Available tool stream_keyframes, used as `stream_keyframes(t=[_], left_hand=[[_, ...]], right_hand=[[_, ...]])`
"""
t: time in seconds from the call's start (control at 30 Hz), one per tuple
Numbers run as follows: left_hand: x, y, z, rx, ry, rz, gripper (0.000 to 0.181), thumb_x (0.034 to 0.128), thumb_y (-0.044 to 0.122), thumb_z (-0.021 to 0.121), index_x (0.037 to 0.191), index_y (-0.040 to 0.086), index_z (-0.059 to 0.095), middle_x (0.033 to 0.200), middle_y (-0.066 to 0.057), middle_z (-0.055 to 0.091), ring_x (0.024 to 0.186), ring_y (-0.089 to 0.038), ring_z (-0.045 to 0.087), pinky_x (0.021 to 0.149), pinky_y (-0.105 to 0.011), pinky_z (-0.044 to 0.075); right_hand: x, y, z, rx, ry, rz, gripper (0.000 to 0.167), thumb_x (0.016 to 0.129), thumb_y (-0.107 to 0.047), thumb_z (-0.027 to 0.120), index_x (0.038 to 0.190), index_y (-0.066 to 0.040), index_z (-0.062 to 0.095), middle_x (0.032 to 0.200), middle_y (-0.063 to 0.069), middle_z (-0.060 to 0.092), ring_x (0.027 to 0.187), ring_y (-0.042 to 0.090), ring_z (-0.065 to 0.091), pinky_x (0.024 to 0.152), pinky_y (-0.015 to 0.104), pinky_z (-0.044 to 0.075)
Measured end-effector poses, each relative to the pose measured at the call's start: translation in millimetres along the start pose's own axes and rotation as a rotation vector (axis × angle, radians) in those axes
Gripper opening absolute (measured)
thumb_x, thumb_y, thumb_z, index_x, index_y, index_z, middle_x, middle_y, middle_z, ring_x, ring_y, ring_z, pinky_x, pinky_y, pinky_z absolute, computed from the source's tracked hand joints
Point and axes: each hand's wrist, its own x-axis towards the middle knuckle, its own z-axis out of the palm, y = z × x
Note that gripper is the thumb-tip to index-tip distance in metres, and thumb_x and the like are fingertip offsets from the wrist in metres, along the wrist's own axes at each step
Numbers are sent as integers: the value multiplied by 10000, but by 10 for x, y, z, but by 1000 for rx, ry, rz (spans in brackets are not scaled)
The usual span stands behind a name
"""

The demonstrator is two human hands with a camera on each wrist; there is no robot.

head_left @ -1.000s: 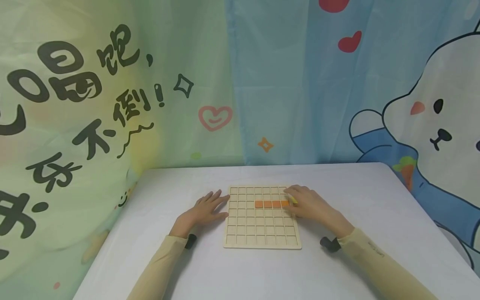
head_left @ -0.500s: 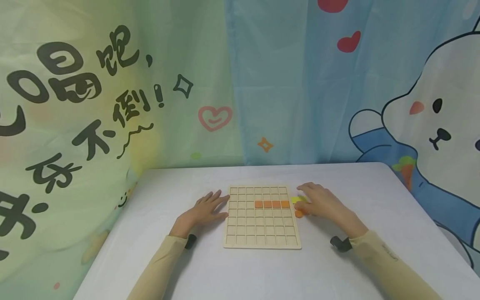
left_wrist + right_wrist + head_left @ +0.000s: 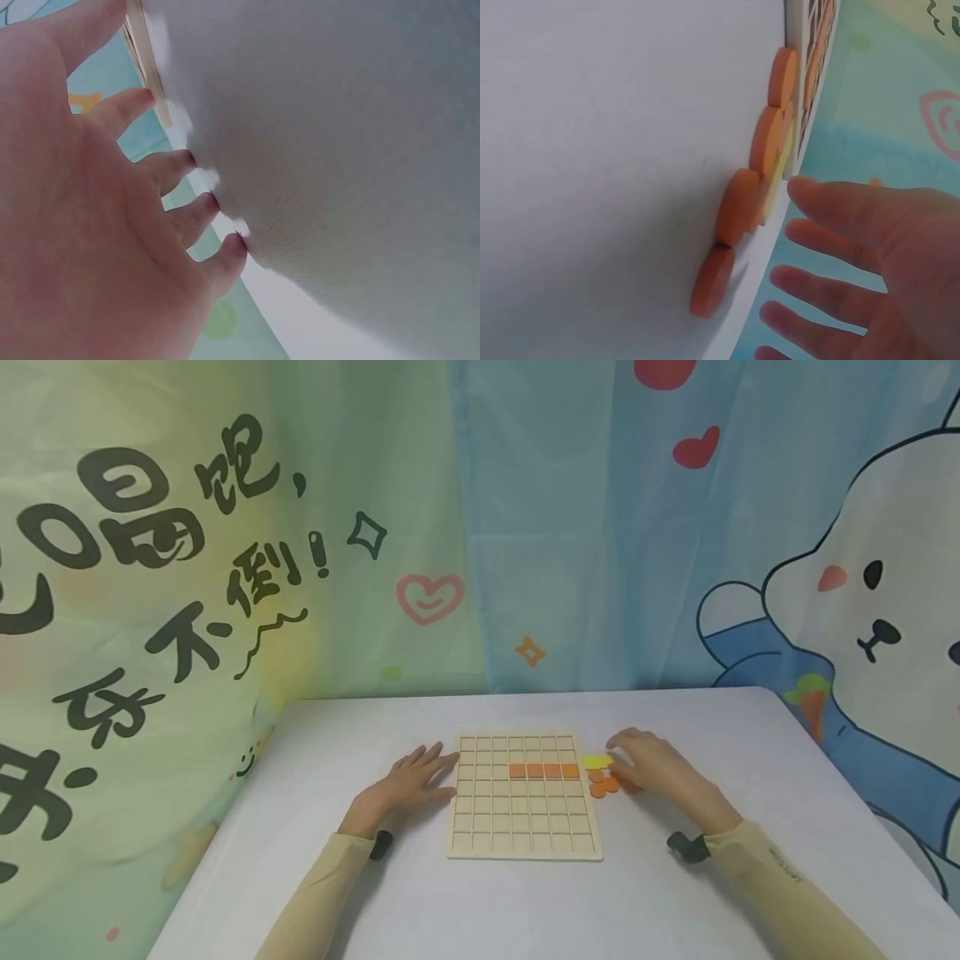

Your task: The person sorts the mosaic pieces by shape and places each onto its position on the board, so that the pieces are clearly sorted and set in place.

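Note:
A wooden grid board (image 3: 525,820) lies flat on the table. A short row of orange square tiles (image 3: 543,771) sits in its cells, reaching the right edge. My left hand (image 3: 415,777) rests at the board's left edge with spread fingers; in the left wrist view, fingertips (image 3: 139,97) are close to the board's side (image 3: 154,71). Just right of the board are several round orange pieces (image 3: 597,790) and a yellow piece (image 3: 597,762). Over the rightmost of these hovers my right hand (image 3: 652,768), its fingers holding nothing. The right wrist view has orange discs (image 3: 766,141) beside the thumb, apart from it.
White cloth covers the table (image 3: 517,910). Behind it hangs a printed curtain (image 3: 555,527) with hearts, writing and a cartoon bear. A dark wrist camera (image 3: 687,847) sits at the right cuff, another (image 3: 382,843) at the left.
My right hand has drawn away from the board's right edge toward the right, uncovering the end orange tile, the yellow piece and the round orange pieces. The left hand has stayed put.

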Motion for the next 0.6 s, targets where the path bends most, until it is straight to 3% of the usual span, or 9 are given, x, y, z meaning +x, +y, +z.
stream_keyframes(t=[0.6], left_hand=[[-7,-4,7,-2,2,1,662,1011,546,496,1592,297,298,1695,-94,163,1559,-401,119,1242,-620,154]], right_hand=[[95,-45,97,-21,-18,24,302,921,-206,718,1170,-36,697,1315,228,617,1197,410,583,1049,607,470]])
